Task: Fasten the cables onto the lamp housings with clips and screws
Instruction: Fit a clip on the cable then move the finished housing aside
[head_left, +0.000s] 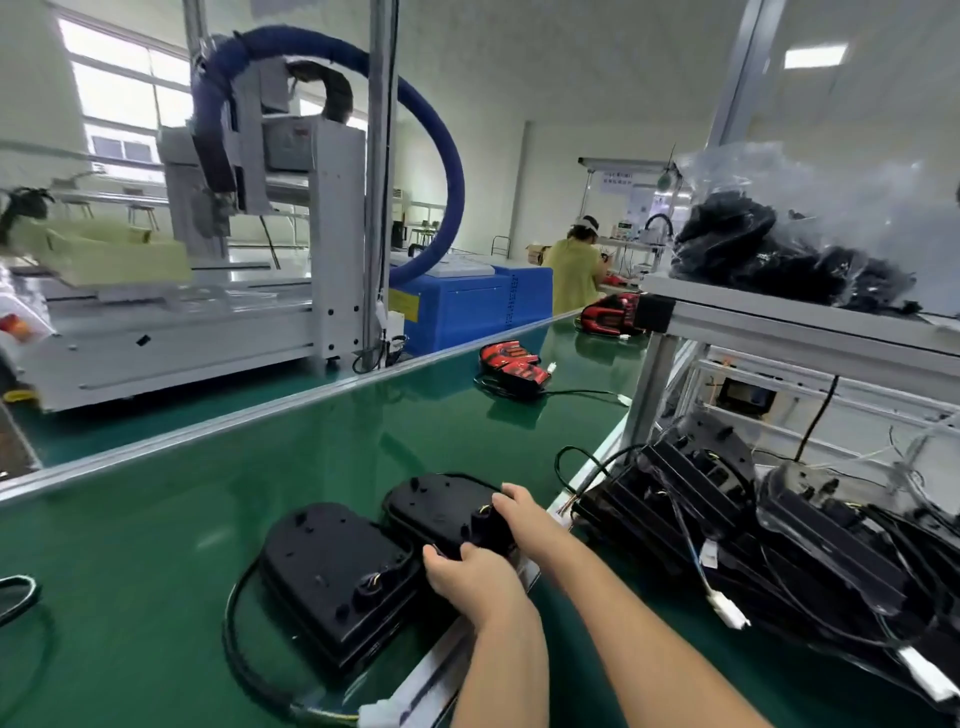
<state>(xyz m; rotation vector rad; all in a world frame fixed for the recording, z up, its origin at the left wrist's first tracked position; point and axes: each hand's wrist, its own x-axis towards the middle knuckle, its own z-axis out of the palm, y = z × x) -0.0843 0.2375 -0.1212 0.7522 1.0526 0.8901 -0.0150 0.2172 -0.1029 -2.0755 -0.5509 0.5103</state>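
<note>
My left hand (467, 577) curls its fingers over the near edge of a black lamp housing (441, 512) that lies back side up on the green counter (260, 493). My right hand (524, 519) grips the same housing at its right end, thumb on top. Just left of my left hand lies a second housing (327, 577). Its black cable (241, 649) loops round below it to a white connector (376, 717). Right of my right hand sits a pile of housings (701, 493) with tangled wires. Well beyond both hands, a red-lensed lamp (514, 364) rests on the counter.
</note>
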